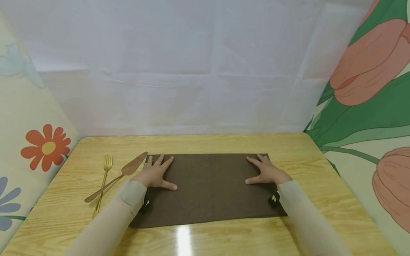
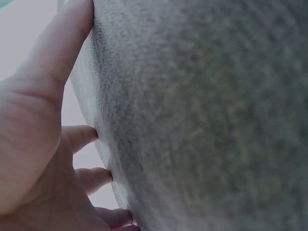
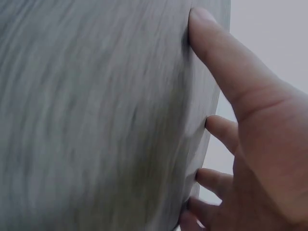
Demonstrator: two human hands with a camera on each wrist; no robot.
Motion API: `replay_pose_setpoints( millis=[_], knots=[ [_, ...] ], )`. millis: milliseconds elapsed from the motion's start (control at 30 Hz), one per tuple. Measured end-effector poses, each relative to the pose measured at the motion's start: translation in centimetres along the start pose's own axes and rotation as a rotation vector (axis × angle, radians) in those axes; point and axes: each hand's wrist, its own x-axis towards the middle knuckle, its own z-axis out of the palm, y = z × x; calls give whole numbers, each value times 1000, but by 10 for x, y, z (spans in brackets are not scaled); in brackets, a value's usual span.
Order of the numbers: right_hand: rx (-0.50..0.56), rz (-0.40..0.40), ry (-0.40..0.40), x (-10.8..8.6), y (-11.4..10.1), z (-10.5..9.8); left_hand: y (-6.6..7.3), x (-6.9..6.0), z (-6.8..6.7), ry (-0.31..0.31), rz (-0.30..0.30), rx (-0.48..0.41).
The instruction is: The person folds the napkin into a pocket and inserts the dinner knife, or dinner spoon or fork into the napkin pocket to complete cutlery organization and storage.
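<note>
A dark brown cloth (image 1: 208, 188) lies flat on the wooden table. On its upper left part rests my left hand (image 1: 157, 174), fingers spread and fingertips touching the fabric. My right hand (image 1: 267, 172) rests likewise on the upper right part, thumb pointing inward. In the left wrist view, the left hand (image 2: 43, 159) has its fingertips against the cloth (image 2: 192, 115), which looks grey there. The right wrist view has the fingertips of the right hand (image 3: 260, 139) on the cloth (image 3: 96, 115). Neither hand grips anything.
Left of the cloth, a brown cake server (image 1: 130, 168) lies across a gold fork (image 1: 105, 174) on the table (image 1: 224, 236). A white sheet (image 1: 192, 71) hangs behind the table's far edge. Flower-patterned panels (image 1: 374, 117) stand at both sides.
</note>
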Motion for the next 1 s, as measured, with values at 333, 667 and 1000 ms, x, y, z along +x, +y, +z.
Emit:
replay_pose_setpoints(
  millis=[333,667,1000],
  knots=[
    [59,-78,-6,-8,21,-14,-4,-2,1,33,-6,-25],
    [80,-78,-55,-5,22,-24,-1,-3,-3,45,-12,-42],
    [56,-154,122,1,32,-28,18,1,1,92,90,-14]
  ],
)
